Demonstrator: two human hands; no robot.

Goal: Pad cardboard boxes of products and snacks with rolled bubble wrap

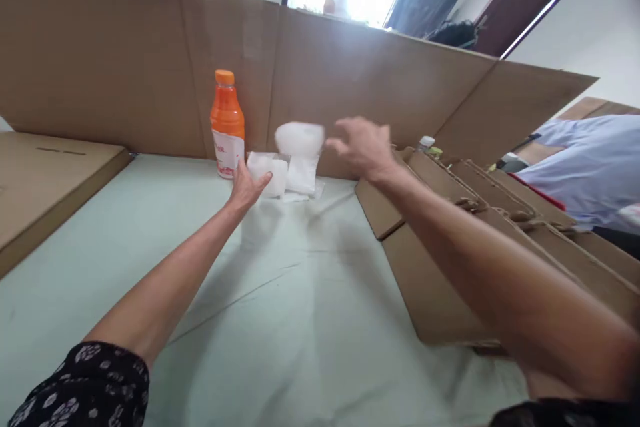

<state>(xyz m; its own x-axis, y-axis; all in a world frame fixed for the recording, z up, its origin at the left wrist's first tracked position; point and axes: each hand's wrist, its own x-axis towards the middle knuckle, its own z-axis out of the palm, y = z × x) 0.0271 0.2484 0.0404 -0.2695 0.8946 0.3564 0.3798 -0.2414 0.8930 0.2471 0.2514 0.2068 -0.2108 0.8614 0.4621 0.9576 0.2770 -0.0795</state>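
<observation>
My left hand (pixel 249 185) is at the back of the table, its thumb across the front of a white soft packet (pixel 273 177) and its other fingers partly hidden at the packet's left side. Just left of that hand stands an upright orange bottle (pixel 228 123) with an orange cap and a white label. Beside the held packet, more white soft packets (pixel 301 173) lean together, the top one slightly blurred. My right hand (pixel 364 145) is raised to their right, blurred, with fingers spread and nothing in it.
A cardboard wall (pixel 330 80) runs along the back of the pale green tabletop (pixel 280 307). Open cardboard boxes (pixel 430 280) line the right side, with a bottle cap (pixel 426 142) showing behind. A flat carton (pixel 55 180) lies left. People are beyond the wall and at far right.
</observation>
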